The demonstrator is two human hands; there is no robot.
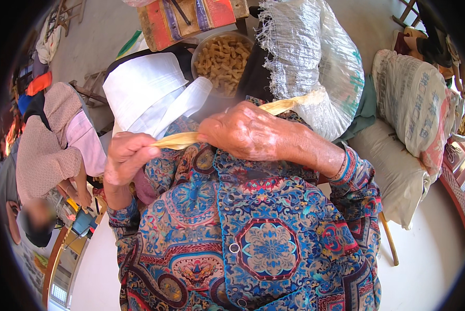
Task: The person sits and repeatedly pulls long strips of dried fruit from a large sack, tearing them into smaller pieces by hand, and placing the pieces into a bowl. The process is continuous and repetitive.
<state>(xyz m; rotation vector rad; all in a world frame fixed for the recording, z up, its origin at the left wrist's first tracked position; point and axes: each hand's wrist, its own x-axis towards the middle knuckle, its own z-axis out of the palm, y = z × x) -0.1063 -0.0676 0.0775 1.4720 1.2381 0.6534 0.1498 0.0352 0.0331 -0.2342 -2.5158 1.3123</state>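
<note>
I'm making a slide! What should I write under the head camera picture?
The left hand and right hand hold a yellow strip in front of a colourful patterned top.

a creased, pale-yellow strip (176,140) runs sideways, rising rightward.

- Between left hand (126,155) and right hand (240,132), before the wearer's shirt (261,243): a strip (176,140), running on past the right hand to the near sack (341,72).
- Beyond the hands: a basin (217,95) with pieces (224,62) in it.
- Left of the basin: a cloth (144,85).
- Right of the basin: the near sack.
- Behind basin and cloth: a stool (160,26).
- Farther right: an upper sack (413,98) on a lower sack (390,160).
- Far left: a co-worker (51,150).
</note>
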